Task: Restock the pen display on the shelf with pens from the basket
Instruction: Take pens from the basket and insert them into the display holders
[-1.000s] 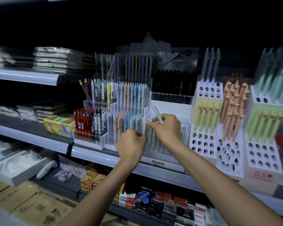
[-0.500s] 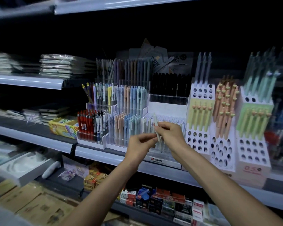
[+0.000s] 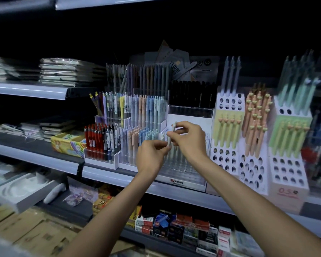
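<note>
Nearest you, small boxes of stationery [image 3: 176,226] fill the lower shelf, beneath your two forearms. Above them, your left hand [image 3: 151,157] and right hand [image 3: 190,140] meet in front of the middle shelf [image 3: 107,178]. Both grasp one pale pen [image 3: 171,135], which stands nearly upright with its top tipped a little to the right. Your left fingers [image 3: 162,145] pinch its lower end from the left. Your right fingers [image 3: 181,125] curl round its upper half from the right. The pen is in the air, just above and in front of the clear acrylic pen display [image 3: 185,175] on the shelf; whether its tip touches the rack cannot be told. A few pale pens stand in that rack behind your hands. Left of it sit pastel pens [image 3: 137,143] and red pens [image 3: 93,140] in stepped trays, with a yellow box [image 3: 67,143] further left. Right of it are white holed stands [image 3: 228,160] carrying yellow, orange and green pens. Farthest back, a row of black pens [image 3: 191,97] fills the top tier.
</note>
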